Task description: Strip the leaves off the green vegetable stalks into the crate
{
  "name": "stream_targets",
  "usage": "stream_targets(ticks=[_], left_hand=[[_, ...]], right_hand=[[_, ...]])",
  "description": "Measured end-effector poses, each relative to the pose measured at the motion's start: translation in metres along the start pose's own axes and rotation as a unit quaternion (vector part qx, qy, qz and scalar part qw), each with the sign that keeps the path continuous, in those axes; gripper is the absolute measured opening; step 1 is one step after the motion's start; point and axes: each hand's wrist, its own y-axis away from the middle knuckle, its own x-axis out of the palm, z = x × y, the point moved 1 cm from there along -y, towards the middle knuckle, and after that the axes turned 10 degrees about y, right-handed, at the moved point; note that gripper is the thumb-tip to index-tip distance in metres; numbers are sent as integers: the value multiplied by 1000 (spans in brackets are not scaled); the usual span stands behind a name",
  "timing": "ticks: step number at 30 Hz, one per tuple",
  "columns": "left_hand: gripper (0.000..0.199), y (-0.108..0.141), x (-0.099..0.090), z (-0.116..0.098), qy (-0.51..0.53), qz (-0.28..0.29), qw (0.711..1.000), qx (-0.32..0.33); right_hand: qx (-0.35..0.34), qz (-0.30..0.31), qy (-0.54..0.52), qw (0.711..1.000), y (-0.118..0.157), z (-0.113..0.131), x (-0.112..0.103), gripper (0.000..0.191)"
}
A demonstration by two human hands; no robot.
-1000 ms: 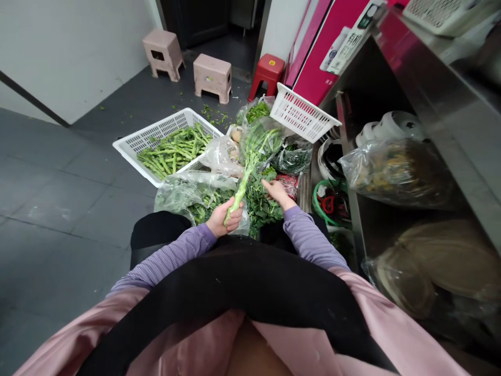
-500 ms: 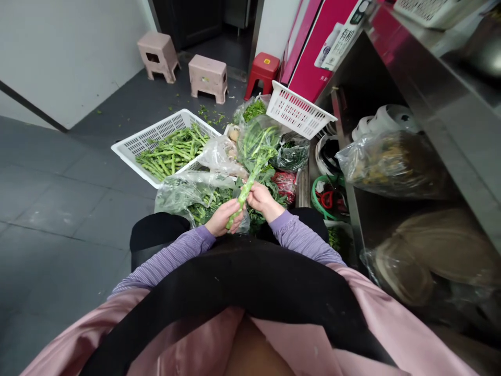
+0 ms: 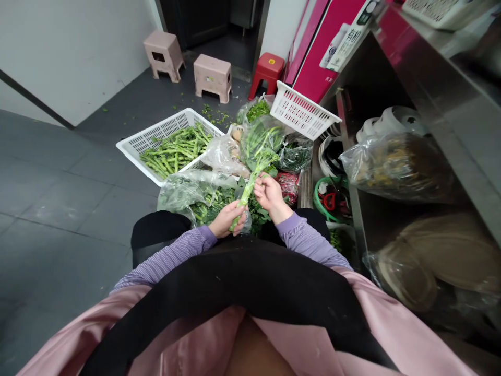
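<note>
A thick green vegetable stalk [image 3: 248, 191] with a leafy top slants up and away from my lap. My left hand [image 3: 229, 218] is closed around its lower end. Beside its upper part is my right hand [image 3: 269, 194], fingers curled in a pinch; whatever they grip is too small to make out. Under and around the hands lie leafy greens [image 3: 214, 204], partly inside a clear plastic bag [image 3: 176, 190]. Similar green stalks [image 3: 174, 154] are heaped in a white slotted basket [image 3: 135, 141] ahead to the left.
Beyond the hands are bagged vegetables [image 3: 295, 154] and a tilted white basket [image 3: 301, 112]. A steel shelf unit [image 3: 354, 209] holding bags and dishes borders the right side. Two pale pink stools [image 3: 212, 75] and a red stool [image 3: 268, 73] stand at the back. Leaf scraps [image 3: 213, 112] dot the floor.
My right hand has moved up along the stalk and slightly right, its fingers curling more. My left hand keeps its hold low on the stalk. The view has shifted slightly.
</note>
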Motion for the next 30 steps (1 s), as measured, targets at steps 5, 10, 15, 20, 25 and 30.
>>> stream_targets(ticks=[5,10,15,20,25,30], left_hand=[[27,-6,-13,2,-165,-159,969,88],[25,-5,-22,2,-360,-244,878,199],[22,-5,-16,2,-306,-207,915,163],[29,2,-1,11,-41,-32,998,-42],[32,4,-5,18,40,-98,994,-30],[21,-47,-67,-63,-101,-329,936,74]], right_hand=[[-61,-55,42,996,4,10,-11,22],[-56,-59,61,995,1,20,-15,33],[-88,-36,37,995,1,17,-14,27],[6,-4,-42,999,5,-4,-15,22],[62,-50,15,997,3,-28,-23,38],[91,-92,63,990,-12,-32,-49,33]])
